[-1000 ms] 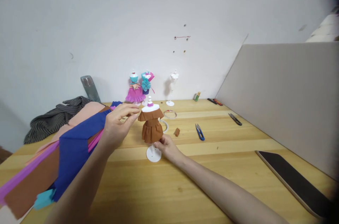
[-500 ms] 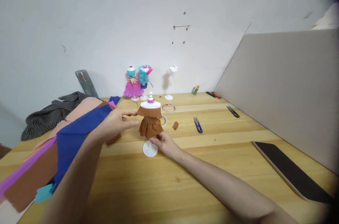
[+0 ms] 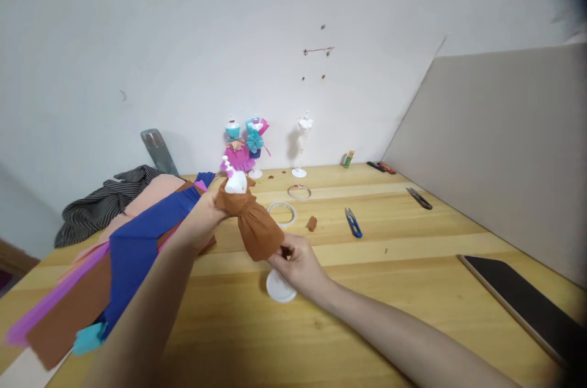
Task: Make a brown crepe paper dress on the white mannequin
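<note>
A small white mannequin [image 3: 235, 183] wearing a brown paper dress [image 3: 255, 226] is tilted to the left above the wooden table [image 3: 367, 266]. My left hand [image 3: 203, 221] is closed on its upper body. My right hand [image 3: 296, 259] is closed at the hem of the skirt, around the stand's pole just above the round white base [image 3: 279, 289].
Sheets of blue, brown, pink and purple paper [image 3: 114, 259] lie at the left over striped cloth [image 3: 92, 204]. Two dressed mannequins [image 3: 243, 146] and a bare white one [image 3: 301, 140] stand by the wall. Tape rings [image 3: 282, 212], blue snips [image 3: 353, 222], black snips [image 3: 418, 197] and a tablet [image 3: 527, 305] lie around.
The brown-dressed mannequin stood upright on the table; now it is lifted and tipped to the left. My left hand has closed on its top, and my right hand stays at its lower end.
</note>
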`<state>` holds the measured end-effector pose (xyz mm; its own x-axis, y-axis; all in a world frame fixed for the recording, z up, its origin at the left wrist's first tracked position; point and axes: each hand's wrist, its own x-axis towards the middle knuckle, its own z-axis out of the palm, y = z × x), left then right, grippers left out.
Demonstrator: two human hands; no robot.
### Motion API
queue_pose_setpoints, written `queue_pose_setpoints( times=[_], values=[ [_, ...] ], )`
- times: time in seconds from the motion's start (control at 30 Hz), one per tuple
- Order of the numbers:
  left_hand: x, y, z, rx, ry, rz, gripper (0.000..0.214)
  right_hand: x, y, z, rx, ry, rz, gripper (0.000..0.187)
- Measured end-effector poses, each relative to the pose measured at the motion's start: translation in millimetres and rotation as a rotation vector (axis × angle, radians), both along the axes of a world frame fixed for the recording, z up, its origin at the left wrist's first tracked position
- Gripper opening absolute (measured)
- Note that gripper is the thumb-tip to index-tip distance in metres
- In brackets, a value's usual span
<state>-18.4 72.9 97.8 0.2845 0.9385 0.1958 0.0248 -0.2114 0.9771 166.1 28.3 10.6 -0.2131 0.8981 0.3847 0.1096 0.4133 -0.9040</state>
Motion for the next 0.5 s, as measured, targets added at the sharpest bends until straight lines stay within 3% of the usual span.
queue_pose_setpoints(
  times=[0.23, 0.5],
  values=[
    [6, -1, -5.8, -0.211, -0.330, -0.067, 0.034, -2, -8, 7.3, -0.088, 0.031, -0.035, 0.032],
    [18, -5, -4.2, -0.192, -0.416, -0.258, 0.036, -2, -4, 8.4, -0.121, 0.023, -0.071, 0.022]
  ],
)
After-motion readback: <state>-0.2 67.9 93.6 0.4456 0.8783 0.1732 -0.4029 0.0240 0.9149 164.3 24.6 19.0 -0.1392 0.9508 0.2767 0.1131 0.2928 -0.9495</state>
